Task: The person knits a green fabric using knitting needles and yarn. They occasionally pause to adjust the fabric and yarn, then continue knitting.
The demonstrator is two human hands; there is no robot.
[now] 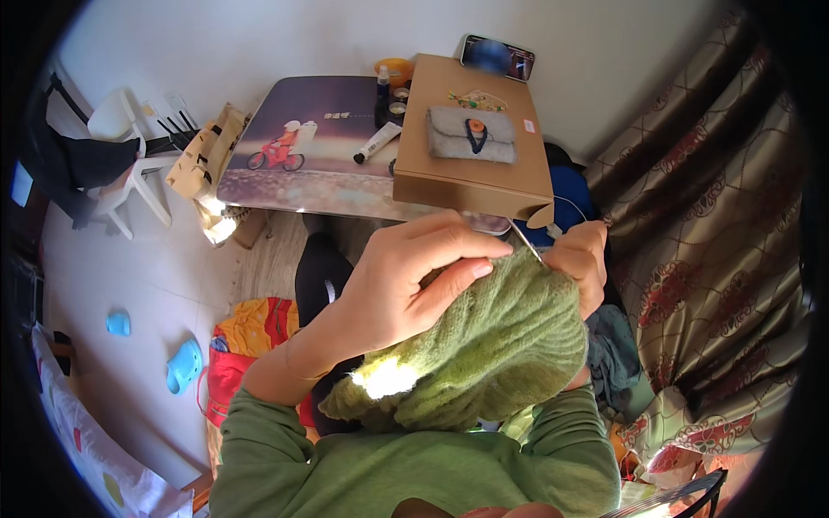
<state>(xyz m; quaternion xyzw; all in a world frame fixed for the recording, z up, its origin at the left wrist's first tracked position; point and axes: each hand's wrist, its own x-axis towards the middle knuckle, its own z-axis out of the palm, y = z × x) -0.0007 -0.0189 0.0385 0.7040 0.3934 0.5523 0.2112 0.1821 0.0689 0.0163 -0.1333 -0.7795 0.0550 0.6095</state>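
Note:
A green knitted piece [505, 337] hangs in folds between my forearms, over my lap. My left hand [414, 278] bends over its upper edge, with thumb and index finger pinching the knit. At the upper right corner of the fabric my right hand [579, 265] is closed around a thin metal needle [528, 241], possibly a knitting needle. The needle slants up and left out of that fist, towards the table edge. The right fingers also press against the knit, and the fabric covers most of the right forearm. Bright light falls on the knit's lower left part.
Ahead is a low table [259, 188] with a printed top. On it stands a cardboard box [414, 129] bearing a grey felt pouch [473, 136] and a phone [499, 58]. A white tube [379, 141] lies beside it. Patterned curtains [699, 259] hang right; blue clogs [184, 367] lie left.

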